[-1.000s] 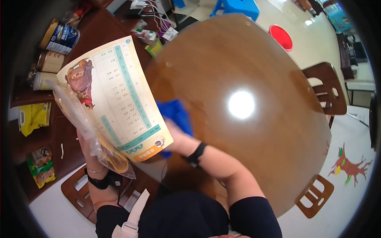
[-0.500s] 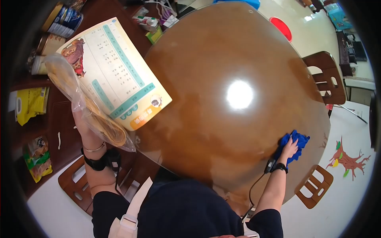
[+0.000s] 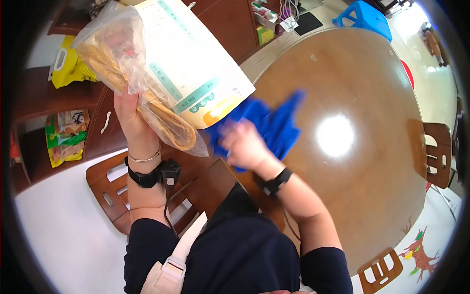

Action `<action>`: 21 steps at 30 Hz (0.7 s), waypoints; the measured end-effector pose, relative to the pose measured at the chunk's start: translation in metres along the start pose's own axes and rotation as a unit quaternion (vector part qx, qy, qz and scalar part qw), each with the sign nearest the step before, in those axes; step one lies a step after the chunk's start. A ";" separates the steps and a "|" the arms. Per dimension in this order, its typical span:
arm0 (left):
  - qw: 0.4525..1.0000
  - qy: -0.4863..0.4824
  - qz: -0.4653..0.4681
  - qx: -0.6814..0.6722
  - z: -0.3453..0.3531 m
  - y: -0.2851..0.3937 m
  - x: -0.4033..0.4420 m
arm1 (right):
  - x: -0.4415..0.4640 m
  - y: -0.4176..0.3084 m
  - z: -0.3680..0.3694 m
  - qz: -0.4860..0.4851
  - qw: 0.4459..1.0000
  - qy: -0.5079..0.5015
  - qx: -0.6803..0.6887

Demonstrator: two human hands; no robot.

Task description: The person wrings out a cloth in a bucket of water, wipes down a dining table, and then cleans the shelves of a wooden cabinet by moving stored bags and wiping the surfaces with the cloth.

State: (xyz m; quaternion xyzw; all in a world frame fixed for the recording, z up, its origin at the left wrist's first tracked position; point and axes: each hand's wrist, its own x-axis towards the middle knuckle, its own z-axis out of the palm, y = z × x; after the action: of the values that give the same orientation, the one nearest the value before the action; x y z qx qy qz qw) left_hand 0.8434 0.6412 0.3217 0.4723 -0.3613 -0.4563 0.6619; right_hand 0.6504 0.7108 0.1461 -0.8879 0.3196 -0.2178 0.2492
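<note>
Work apparently midway, a person's left hand (image 3: 129,109) grips a clear plastic bag (image 3: 164,115) and printed page (image 3: 198,56) at 11 o'clock, neither set down, while the blurred right hand (image 3: 246,145), seemingly closed on a blue cloth (image 3: 276,125), nears the brown table's (image 3: 364,201) 9 o'clock edge
</note>
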 end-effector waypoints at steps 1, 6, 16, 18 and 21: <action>1.000 0.006 0.000 0.000 0.003 0.003 -0.003 | -0.013 -0.023 0.025 -0.056 0.998 -0.004 0.027; 0.990 0.022 0.041 0.135 0.007 0.015 -0.016 | -0.069 -0.085 0.055 -0.001 0.864 -0.156 0.479; 0.998 0.047 0.035 -0.006 -0.035 0.011 -0.024 | -0.104 0.059 -0.165 0.259 0.950 0.166 0.048; 0.998 0.042 0.038 0.003 -0.041 0.010 -0.021 | -0.106 0.068 -0.164 0.247 0.957 0.151 0.035; 0.997 0.041 0.032 0.063 -0.035 0.008 -0.019 | -0.089 0.070 -0.119 0.213 0.969 0.010 -0.128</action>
State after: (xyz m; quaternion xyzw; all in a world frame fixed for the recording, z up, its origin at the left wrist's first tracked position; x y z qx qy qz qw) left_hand 0.8709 0.6709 0.3179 0.5196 -0.3768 -0.3917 0.6593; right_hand 0.4913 0.6877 0.1782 -0.8215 0.5292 -0.1254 0.1710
